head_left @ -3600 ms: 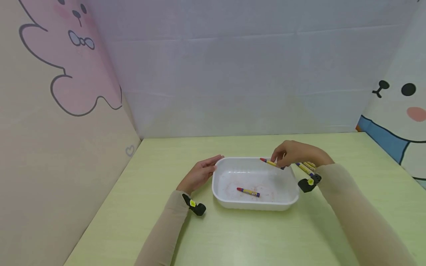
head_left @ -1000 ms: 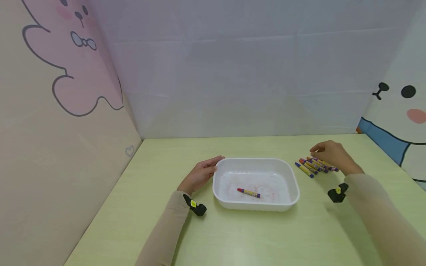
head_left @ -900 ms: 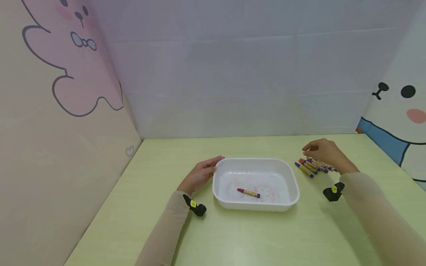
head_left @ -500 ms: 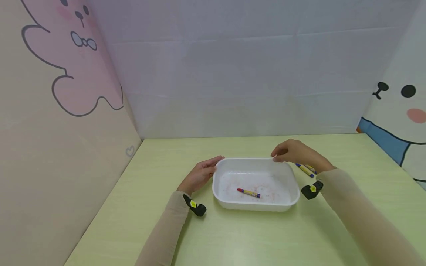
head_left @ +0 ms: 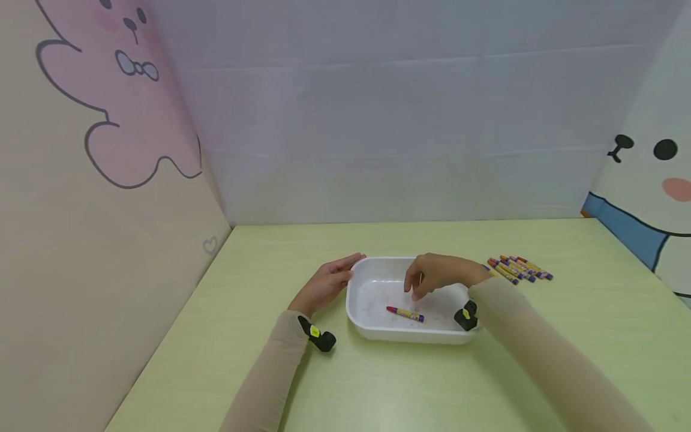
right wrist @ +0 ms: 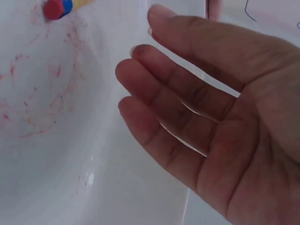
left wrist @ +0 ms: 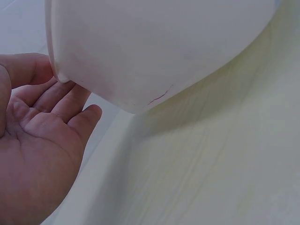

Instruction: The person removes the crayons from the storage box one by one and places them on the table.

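A white plastic tray (head_left: 410,336) sits on the table, with one red-tipped, yellow-wrapped crayon (head_left: 405,314) lying in it. At the tray's far left corner my left hand (head_left: 323,283) holds the rim. In the left wrist view its thumb (left wrist: 40,67) meets the rim, while the other fingers go behind the wall. My right hand (head_left: 438,273) is over the tray, just above and behind the crayon. Its fingers (right wrist: 154,126) are loosely bent and hold nothing in the right wrist view; the crayon's end (right wrist: 55,9) appears at the top left there.
Several crayons (head_left: 520,269) lie in a slanted group on the table (head_left: 378,384) to the right of the tray. My right forearm partly covers one of them. A pale backdrop (head_left: 345,150) rises behind the table, with printed side walls.
My right hand put a crayon down on the group at right. It then came back left, past the tray's far rim, and down into the tray. The left hand has stayed in place.
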`<state>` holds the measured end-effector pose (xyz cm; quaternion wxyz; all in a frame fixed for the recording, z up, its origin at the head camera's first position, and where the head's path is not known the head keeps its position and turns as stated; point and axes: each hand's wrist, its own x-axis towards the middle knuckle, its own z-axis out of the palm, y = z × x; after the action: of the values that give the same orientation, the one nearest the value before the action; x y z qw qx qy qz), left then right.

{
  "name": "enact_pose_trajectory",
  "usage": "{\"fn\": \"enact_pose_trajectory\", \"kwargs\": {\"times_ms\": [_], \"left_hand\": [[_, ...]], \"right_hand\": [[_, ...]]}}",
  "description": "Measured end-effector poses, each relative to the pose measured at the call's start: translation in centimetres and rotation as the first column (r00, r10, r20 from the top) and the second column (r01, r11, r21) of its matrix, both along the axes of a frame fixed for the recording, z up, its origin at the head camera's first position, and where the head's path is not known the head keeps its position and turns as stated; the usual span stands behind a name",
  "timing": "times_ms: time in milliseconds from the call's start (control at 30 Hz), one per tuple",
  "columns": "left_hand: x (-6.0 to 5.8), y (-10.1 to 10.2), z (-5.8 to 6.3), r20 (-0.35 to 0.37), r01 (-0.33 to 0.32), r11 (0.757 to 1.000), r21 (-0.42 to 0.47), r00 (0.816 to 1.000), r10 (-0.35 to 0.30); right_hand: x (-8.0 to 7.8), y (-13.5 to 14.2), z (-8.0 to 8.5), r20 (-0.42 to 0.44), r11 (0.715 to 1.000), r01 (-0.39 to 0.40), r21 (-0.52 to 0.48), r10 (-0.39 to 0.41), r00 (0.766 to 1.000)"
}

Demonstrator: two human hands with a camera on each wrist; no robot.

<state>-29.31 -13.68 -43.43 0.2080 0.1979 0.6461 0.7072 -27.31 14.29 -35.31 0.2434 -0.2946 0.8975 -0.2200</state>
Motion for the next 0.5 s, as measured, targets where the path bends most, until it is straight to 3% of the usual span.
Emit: {"fn": "enact_pose_trajectory", "kwargs": {"times_ms": [233, 500], "left_hand": [[0.0, 0.0, -0.1, -0.024, -0.006, 1.000, -0.002, 1.000, 0.006], [0.4, 0.0, 0.2, -0.013, 0.000, 1.000, -0.005, 1.000, 0.000]], "right_hand": [[0.1, -1.7, -1.3, 0.134, 0.994, 0.036, 0.101, -0.049, 0.990], [0.4, -2.4, -2.1, 0.233, 0.990, 0.052, 0.133, -0.082, 0.969]]}}
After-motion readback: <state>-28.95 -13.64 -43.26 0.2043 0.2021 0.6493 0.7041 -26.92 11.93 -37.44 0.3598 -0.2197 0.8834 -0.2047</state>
